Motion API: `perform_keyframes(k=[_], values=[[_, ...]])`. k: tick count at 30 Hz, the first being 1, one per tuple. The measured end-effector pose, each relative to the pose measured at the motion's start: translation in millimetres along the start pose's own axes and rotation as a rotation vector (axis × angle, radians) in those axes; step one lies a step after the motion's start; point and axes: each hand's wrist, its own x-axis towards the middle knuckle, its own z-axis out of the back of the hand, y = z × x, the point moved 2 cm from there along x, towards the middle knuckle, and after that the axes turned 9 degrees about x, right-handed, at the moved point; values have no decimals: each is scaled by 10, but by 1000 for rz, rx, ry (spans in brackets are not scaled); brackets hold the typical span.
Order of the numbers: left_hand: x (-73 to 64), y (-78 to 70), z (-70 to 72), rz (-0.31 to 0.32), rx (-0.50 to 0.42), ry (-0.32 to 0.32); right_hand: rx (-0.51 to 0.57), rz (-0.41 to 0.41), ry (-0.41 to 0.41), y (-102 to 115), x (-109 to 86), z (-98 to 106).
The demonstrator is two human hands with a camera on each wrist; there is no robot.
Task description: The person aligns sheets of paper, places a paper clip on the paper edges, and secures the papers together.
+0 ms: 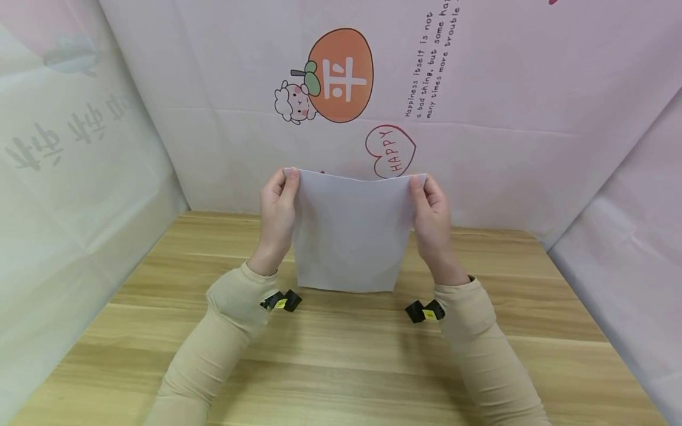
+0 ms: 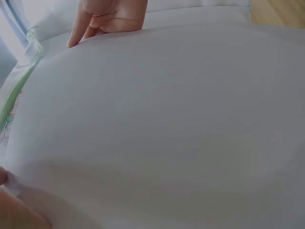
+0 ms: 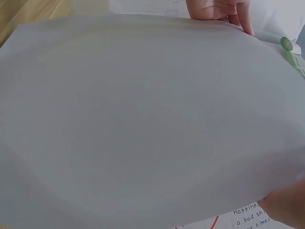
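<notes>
- While both hands pinch it by its upper corners, the sheet (image 1: 348, 236) hangs spread before the far edge of the counter (image 1: 341, 361), hiding the middle of that edge.
- The left hand (image 1: 277, 216) grips the upper left corner, thumb on the near face; the right hand (image 1: 433, 222) grips the upper right corner likewise.
- Between them the top edge dips slightly; whether the bottom edge touches the counter, I cannot tell.
- The step in hand looks like holding the sheet up and stretched, with no fold or crease plain on its near face.
- Any next move would seem to call for even tension and matched hands, since a harder pull on one side could skew or crumple it.
</notes>
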Motion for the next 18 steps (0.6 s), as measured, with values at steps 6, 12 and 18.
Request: perform_keyframes(k=[6, 12, 18], values=[[-4, -24, 3, -5, -7, 17, 35, 13, 29, 27, 1, 2], [-21, -33, 7, 15, -9, 20, 30, 0, 25, 31, -11, 11], [-38, -1, 11, 68, 10, -17, -2, -17, -16, 8, -16, 12]])
